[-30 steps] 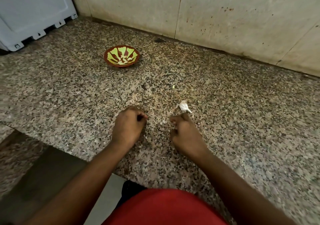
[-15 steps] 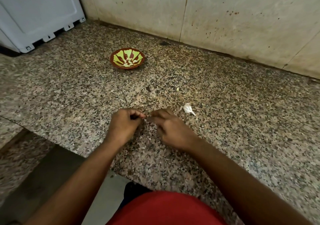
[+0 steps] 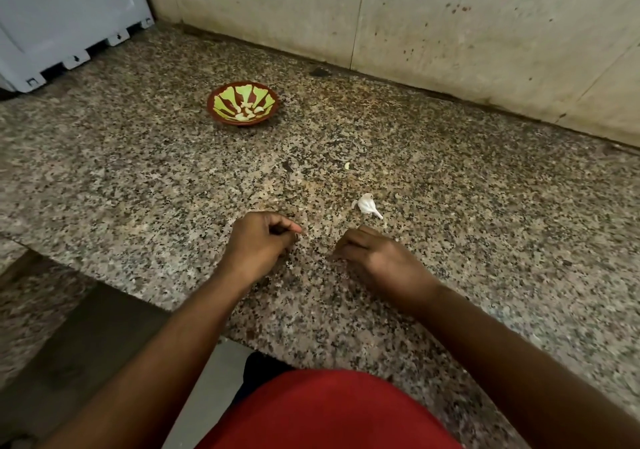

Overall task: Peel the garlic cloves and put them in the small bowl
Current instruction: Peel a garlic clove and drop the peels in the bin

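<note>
The speckled granite surface point(image 3: 138, 178) runs back to a stained wall point(image 3: 450, 26). Toward its far side stands the small bowl point(image 3: 243, 105), brown with green rays, holding several pale peeled cloves point(image 3: 247, 111). Near the front edge, the left hand point(image 3: 258, 242) rests with fingers curled; whether they hold anything cannot be told. The right hand point(image 3: 377, 258) lies with fingers loosely bent. Just beyond it sits a white papery garlic skin point(image 3: 366, 203), and farther off a tiny pale garlic piece point(image 3: 347, 166).

Both hands low on granite desk point(image 3: 138, 171), apart. Left hand point(image 3: 258, 244) curled, fingers pinched; right hand point(image 3: 377, 258) loosely curled. Unpeeled garlic clove point(image 3: 366, 203) at 12 o'clock of right hand. Small bowl point(image 3: 243, 104) with peeled cloves at 11.
</note>
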